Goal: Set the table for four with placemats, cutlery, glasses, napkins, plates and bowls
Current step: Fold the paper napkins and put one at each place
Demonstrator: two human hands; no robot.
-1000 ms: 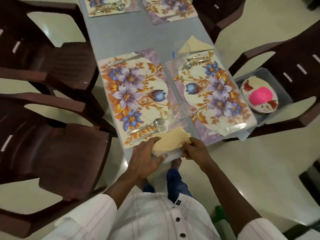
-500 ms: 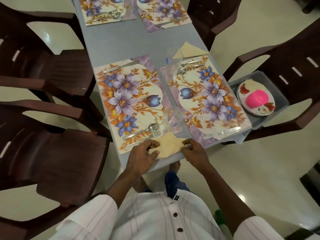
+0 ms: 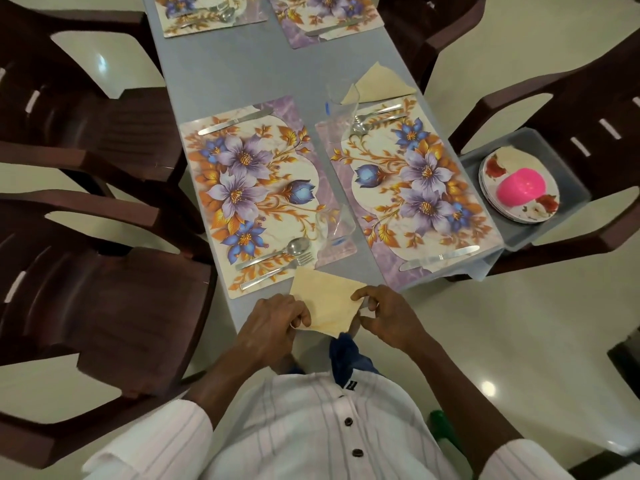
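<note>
A narrow grey-blue table (image 3: 242, 74) carries four floral rectangular placemats (image 3: 249, 188): two just beyond the gripped cream folded napkin (image 3: 329, 303), two farther off.

Left hand (image 3: 273, 323) and right hand (image 3: 388, 317) now pinch the napkin (image 3: 329, 303) by its sides (before, they pressed it down)

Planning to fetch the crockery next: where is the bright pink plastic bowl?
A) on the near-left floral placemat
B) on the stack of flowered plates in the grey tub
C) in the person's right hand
B: the bright pink plastic bowl sits on the flowered plates inside the grey plastic tub.
</note>
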